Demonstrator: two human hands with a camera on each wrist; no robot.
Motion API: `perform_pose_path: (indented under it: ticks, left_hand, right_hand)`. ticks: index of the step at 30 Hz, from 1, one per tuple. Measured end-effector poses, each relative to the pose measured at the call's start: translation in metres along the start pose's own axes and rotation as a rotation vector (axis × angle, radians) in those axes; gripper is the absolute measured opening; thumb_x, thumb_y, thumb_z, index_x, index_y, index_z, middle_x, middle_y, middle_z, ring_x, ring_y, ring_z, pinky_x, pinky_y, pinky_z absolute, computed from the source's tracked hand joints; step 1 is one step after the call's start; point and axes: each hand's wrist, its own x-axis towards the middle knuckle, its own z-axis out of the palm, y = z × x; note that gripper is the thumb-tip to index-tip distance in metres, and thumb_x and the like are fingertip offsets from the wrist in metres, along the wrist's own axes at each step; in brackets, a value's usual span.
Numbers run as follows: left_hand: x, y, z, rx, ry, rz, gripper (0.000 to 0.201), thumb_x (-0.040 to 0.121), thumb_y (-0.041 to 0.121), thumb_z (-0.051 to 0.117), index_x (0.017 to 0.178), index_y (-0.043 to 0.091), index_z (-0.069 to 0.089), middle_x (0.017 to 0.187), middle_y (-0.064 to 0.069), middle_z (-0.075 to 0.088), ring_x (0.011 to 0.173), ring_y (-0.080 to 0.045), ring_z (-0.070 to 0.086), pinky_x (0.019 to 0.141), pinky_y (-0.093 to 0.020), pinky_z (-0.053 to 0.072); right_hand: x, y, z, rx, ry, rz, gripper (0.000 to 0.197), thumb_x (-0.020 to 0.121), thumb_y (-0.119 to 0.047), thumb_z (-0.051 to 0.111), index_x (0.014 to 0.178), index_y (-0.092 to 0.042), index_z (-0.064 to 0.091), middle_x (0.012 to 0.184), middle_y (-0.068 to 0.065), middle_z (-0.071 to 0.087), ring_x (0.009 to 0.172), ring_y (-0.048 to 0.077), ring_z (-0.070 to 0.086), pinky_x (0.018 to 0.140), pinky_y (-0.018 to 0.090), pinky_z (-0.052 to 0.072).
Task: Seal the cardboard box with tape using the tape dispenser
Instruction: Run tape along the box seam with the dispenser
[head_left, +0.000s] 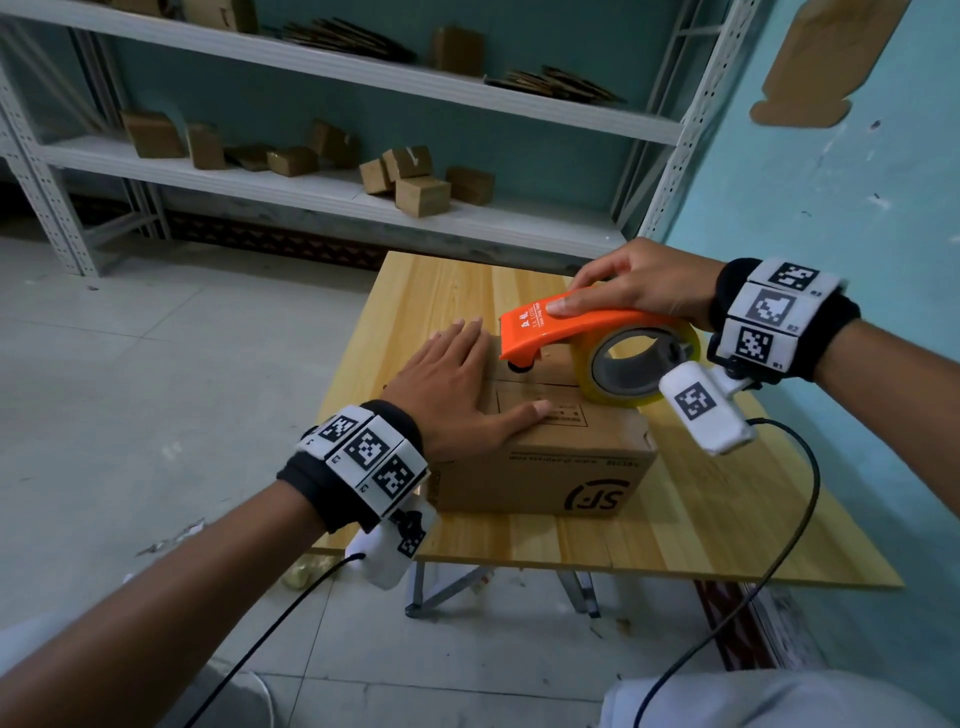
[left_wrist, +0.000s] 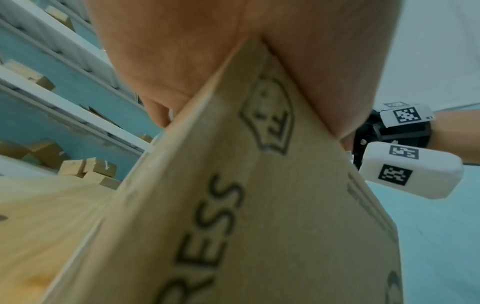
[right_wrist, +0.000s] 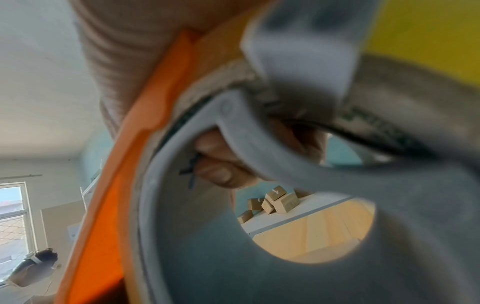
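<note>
Teal walls and a white shelf (head_left: 332, 192) of small cartons back the scene; in front stands a wooden table (head_left: 701, 519), and on it, near its middle, the box (head_left: 540, 467) with its flaps closed. On the box top the left hand (head_left: 457, 384) lies flat, fingers straight, pressing the flaps down. Above the top's far part, the right hand (head_left: 634, 291) grips the dispenser (head_left: 561, 332), fingers curled over its orange cover and, in the right wrist view, round the grey core.

Risks, as I judge them: if the flat hand eases off, the box may slide on the smooth table under the pull, or the flaps may spring up and the tape bridge a gap. The left fingertips lie just beside the dispenser's nose, so a run along the seam could catch them on the cutter.

Whether any tape is stuck down yet cannot be told: clear film does not show. The seam is largely covered by hand and dispenser, and both wrist views are blurred.
</note>
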Motion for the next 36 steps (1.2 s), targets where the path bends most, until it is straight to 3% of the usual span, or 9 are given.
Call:
perform_pose_path:
  ticks: [4, 13, 21, 29, 36]
  left_hand:
    - [0.003, -0.002, 0.003, 0.056, -0.017, 0.025, 0.105, 0.074, 0.086, 0.019, 0.152, 0.022, -0.007, 0.16, -0.001, -0.009, 0.147, -0.016, -0.01, 0.12, -0.037, -0.002]
    - [0.006, 0.0, 0.001, 0.198, -0.02, 0.027, 0.101, 0.079, 0.083, 0.014, 0.152, 0.016, -0.008, 0.16, -0.004, -0.01, 0.144, -0.018, -0.021, 0.118, -0.04, -0.012]
    - [-0.002, 0.011, 0.002, 0.137, 0.032, 0.094, 0.08, 0.094, 0.062, 0.018, 0.152, 0.015, -0.009, 0.16, -0.008, -0.007, 0.147, -0.021, -0.009, 0.118, -0.034, -0.01]
    - [-0.002, 0.007, 0.004, 0.101, 0.073, 0.166, 0.075, 0.094, 0.062, 0.017, 0.153, 0.02, -0.005, 0.161, -0.002, -0.001, 0.147, -0.015, -0.005, 0.118, -0.031, -0.007]
    - [0.013, -0.008, -0.008, 0.197, -0.005, 0.183, 0.068, 0.097, 0.056, 0.013, 0.152, 0.021, -0.006, 0.161, -0.001, -0.003, 0.147, -0.014, -0.01, 0.119, -0.035, -0.009]
  right_hand:
    - [-0.001, 0.001, 0.0, -0.005, -0.006, 0.005, 0.042, 0.063, -0.063, 0.065, 0.089, -0.031, 0.069, 0.087, -0.002, 0.07, 0.073, 0.01, 0.066, 0.068, 0.023, 0.052]
    - [0.001, -0.005, 0.002, -0.034, -0.023, 0.003, 0.05, 0.062, -0.062, 0.067, 0.094, -0.024, 0.072, 0.086, 0.002, 0.071, 0.067, 0.009, 0.065, 0.067, 0.024, 0.052]
    - [0.004, -0.009, 0.004, -0.065, -0.022, 0.018, 0.051, 0.064, -0.061, 0.067, 0.098, -0.024, 0.072, 0.089, 0.002, 0.071, 0.07, 0.011, 0.065, 0.065, 0.022, 0.051]
    - [0.004, -0.009, 0.004, -0.058, 0.012, 0.048, 0.052, 0.063, -0.065, 0.068, 0.094, -0.024, 0.074, 0.085, 0.002, 0.072, 0.069, 0.01, 0.065, 0.066, 0.023, 0.05]
    - [0.01, -0.017, 0.006, -0.074, 0.037, 0.107, 0.056, 0.071, -0.061, 0.072, 0.102, -0.015, 0.074, 0.097, 0.01, 0.074, 0.073, 0.014, 0.064, 0.069, 0.024, 0.05]
